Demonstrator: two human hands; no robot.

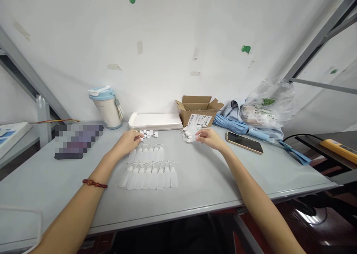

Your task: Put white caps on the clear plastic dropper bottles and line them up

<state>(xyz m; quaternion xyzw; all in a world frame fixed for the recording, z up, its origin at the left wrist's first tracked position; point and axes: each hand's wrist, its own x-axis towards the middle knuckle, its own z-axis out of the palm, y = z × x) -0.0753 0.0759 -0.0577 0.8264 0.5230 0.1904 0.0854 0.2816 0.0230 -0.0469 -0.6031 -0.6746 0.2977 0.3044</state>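
Observation:
My left hand [129, 140] is at the left edge of a small heap of white plastic pieces [152, 134]. Its fingers are pinched together, with a bit of white at the tips. Before the open cardboard box, my right hand [209, 138] has thumb and finger closed on the edge of a translucent white tag [192, 138], part of a loose bunch with thin loops. Between my forearms lie two rows of similar tags, a back row [150, 155] and a longer front row [152, 177], their loops pointing away from me.
Along the wall stand a cream tumbler [107, 111] with a blue lid, a white stack [156, 121] and the cardboard box [196, 114]. At right are a blue umbrella [234, 124], a plastic bag [267, 109] and a phone [244, 142]. A blurred-out item [79, 141] lies at left.

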